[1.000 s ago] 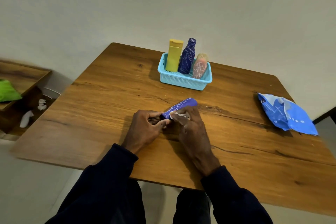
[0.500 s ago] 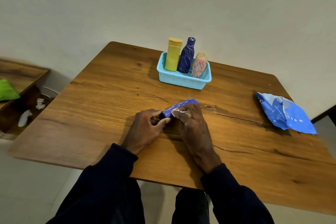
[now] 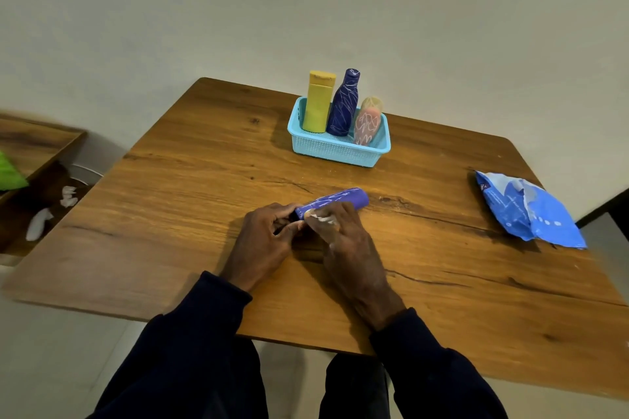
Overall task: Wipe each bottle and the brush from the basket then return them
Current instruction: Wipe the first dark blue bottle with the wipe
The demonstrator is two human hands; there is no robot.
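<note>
Sliding leftward since before, the right hand (image 3: 345, 243) is clamping a wipe (image 3: 321, 217) on the bottle (image 3: 342, 199). The left hand (image 3: 262, 243) is pinching its near end, with the flat-lying long axis pointing far-right.

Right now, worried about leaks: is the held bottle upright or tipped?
Tipped: the violet bottle lies nearly flat, left hand gripping its near end.
</note>
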